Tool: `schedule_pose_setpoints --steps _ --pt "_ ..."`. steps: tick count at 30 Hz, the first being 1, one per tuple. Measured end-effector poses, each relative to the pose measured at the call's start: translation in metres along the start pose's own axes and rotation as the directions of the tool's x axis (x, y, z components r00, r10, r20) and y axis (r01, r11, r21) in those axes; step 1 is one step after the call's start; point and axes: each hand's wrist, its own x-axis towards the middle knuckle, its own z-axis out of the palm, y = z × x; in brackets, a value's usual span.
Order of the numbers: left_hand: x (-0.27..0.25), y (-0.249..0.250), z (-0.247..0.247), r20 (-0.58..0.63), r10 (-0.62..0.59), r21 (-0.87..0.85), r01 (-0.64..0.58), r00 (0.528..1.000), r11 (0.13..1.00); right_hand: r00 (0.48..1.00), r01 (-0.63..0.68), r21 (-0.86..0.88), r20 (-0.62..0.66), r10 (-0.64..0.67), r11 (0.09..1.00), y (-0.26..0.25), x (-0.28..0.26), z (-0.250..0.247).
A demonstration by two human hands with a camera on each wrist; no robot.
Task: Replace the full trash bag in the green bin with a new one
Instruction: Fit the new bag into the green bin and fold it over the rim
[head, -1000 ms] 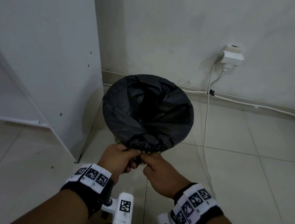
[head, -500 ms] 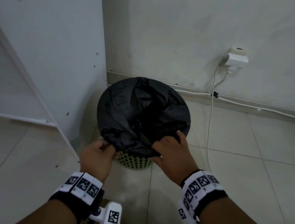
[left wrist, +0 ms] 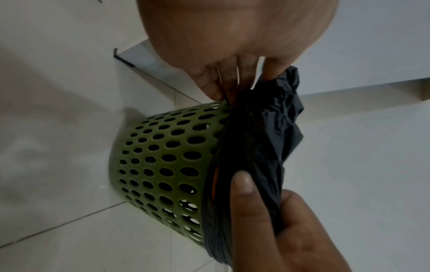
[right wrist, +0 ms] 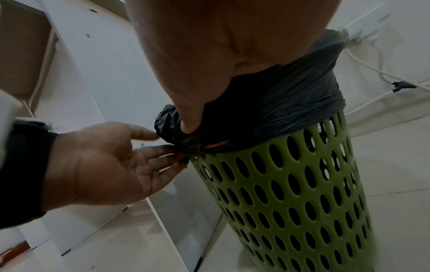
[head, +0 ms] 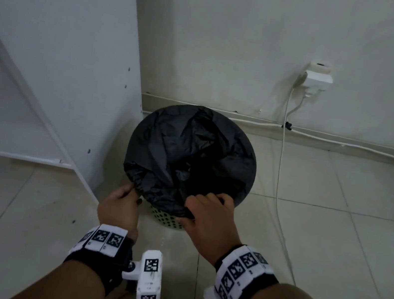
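Head view
Bin [head: 167, 220]: green, perforated, upright on the tiled floor [head: 330, 252] near the wall [head: 262, 42], just beside a white cabinet [head: 64, 46]; only a sliver of its side shows under the bag.
Bag [head: 190, 153]: black, inside the bin, its mouth folded out over the whole rim, crumpled inward at the middle.
Left hand [head: 121, 208]: at the near-left of the rim, fingers curled, pinching the bag's edge.
Right hand [head: 207, 217]: at the near-right of the rim, fingers bent over the folded plastic and holding it.
Socket [head: 318, 77]: white, on the wall, with a cable [head: 278, 190] running down to the floor.

Left wrist view
Bin [left wrist: 163, 162]: seen sideways, its oval holes dark.
Bag [left wrist: 263, 143]: bunched over the rim, a loose fold sticking out past it.
Left hand [left wrist: 232, 55]: fingertips gathered on the plastic right at the rim — a narrow pinch.
Right hand [left wrist: 279, 230]: thumb laid on the outside of the folded band, the other fingers behind it, gripping.

Right wrist view
Bin [right wrist: 302, 193]: upright, filling the lower right.
Bag [right wrist: 291, 103]: a dark band stretched round the top; a small orange patch shows at its lower edge — what it is I cannot tell.
Right hand [right wrist: 197, 64]: thumb pressed down onto the band; the other fingers are hidden.
Left hand [right wrist: 104, 165]: palm towards the camera, fingertips meeting the bag's edge and a bunched fold at the rim.
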Motion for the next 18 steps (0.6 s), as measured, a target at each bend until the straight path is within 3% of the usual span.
schedule_pose_setpoints --steps 4,12,18 --pt "-0.012 0.009 0.006 0.076 0.04 -0.107 -0.032 0.996 0.994 0.999 -0.045 0.014 -0.007 0.045 0.999 -0.002 0.0 -0.001" --pt "-0.033 0.02 0.012 0.022 0.142 0.12 -0.143 0.99 0.982 0.998 -0.059 -0.024 -0.006 0.059 0.998 -0.012 0.007 0.003" --pt "-0.021 0.017 0.005 0.062 0.109 0.119 -0.115 0.992 0.986 0.997 -0.071 -0.019 0.0 0.071 0.997 -0.015 0.012 0.003"
